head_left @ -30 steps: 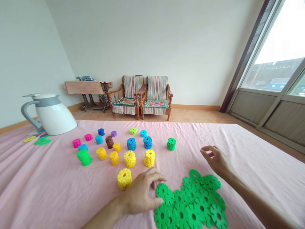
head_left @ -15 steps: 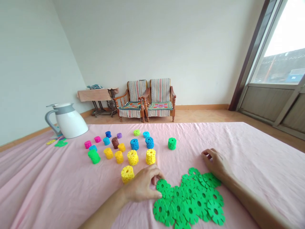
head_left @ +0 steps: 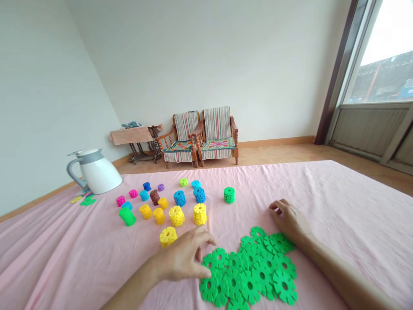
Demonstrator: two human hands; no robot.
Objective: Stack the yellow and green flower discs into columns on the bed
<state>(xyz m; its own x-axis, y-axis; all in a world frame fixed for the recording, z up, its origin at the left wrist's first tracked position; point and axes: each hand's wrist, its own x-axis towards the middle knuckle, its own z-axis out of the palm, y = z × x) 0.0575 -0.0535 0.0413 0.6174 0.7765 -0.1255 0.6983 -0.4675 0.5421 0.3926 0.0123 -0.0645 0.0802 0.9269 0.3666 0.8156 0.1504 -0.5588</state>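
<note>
- Slid one green disc [head_left: 208,259] toward left hand [head_left: 185,254] since half a second ago, head view, along the left edge of a heap of green discs [head_left: 254,269]; tilted the view slightly as well.
- Hold left hand open beside that heap, with thumb parted from curved fingers and thumb tip over the edge of the slid disc; cannot tell whether pressing on it or just above it.
- Rest right hand [head_left: 288,219] on pink cloth [head_left: 348,202], just beyond the heap's far right side, much as before, with fingers loosely curled; cannot tell whether fully closed.
- Have the heap spread flat between both forearms, overlapping disc on disc, with its left side next to left thumb and its far right side next to right wrist.
- See one yellow stack [head_left: 168,237] just beyond left wrist, partly hidden by it, and two more, a middle yellow stack [head_left: 176,216] and a right-hand yellow stack [head_left: 200,214], past left knuckles.
- See a green stack [head_left: 229,195] farther out, between both hands, upright and well apart from either.
- See a blue stack [head_left: 180,198] beyond the yellow ones, and a white jug [head_left: 105,176] far out to the left of left hand.
</note>
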